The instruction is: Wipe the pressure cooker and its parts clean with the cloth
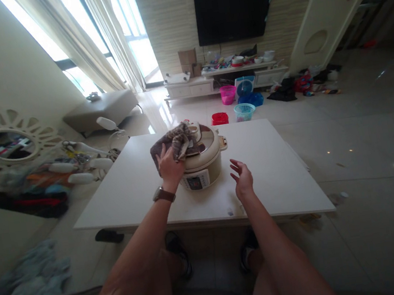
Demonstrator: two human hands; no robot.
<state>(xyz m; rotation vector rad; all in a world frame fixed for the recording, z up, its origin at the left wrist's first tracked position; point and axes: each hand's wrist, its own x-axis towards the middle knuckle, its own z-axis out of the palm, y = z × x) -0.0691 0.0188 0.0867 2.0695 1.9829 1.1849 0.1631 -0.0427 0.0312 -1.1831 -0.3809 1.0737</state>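
Note:
A beige rice cooker [214, 162] with a dark control panel on its front stands upright on the white table [262, 192]. Over the left part of its lid lies a brown patterned cloth [181, 137], bunched at the top and hanging down the cooker's left side. My left hand [170, 166], a watch on its wrist, grips the cloth against the cooker; some of its fingertips are hidden in the folds. To the right of the cooker, apart from it, my right hand [242, 178] hovers above the table with its fingers apart and nothing in them.
Beyond the table's far edge stand a red bin [220, 119], a turquoise basket [244, 111] and a pink basket [228, 95]. A white floor lamp [108, 125] is at the left. A low cabinet [192, 88] with clutter on top runs along the far wall.

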